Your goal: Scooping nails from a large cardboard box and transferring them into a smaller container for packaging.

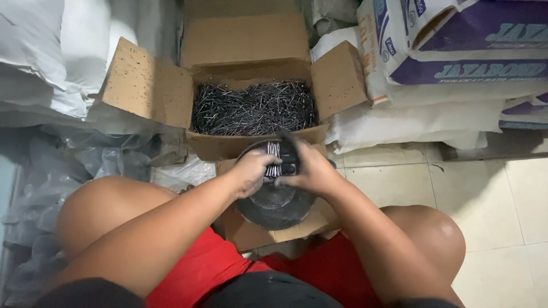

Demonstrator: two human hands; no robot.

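I sit with knees apart over a round black metal pan [274, 202] that rests on a flattened piece of cardboard [245, 231]. Both hands are over the pan's far rim. My left hand [251, 171] and my right hand [308, 168] together clasp a small bundle of thin dark nails [274, 158], the shafts lined up side by side between my fingers. Just beyond them stands an open cardboard box [214, 145] filled with a loose heap of the same dark nails [254, 108].
White sacks [51, 51] and crumpled clear plastic [85, 154] lie at the left. Stacked white and purple printed bags [456, 63] fill the right back. Pale floor tiles [468, 188] show at the right. My red shorts [211, 268] fill the bottom.
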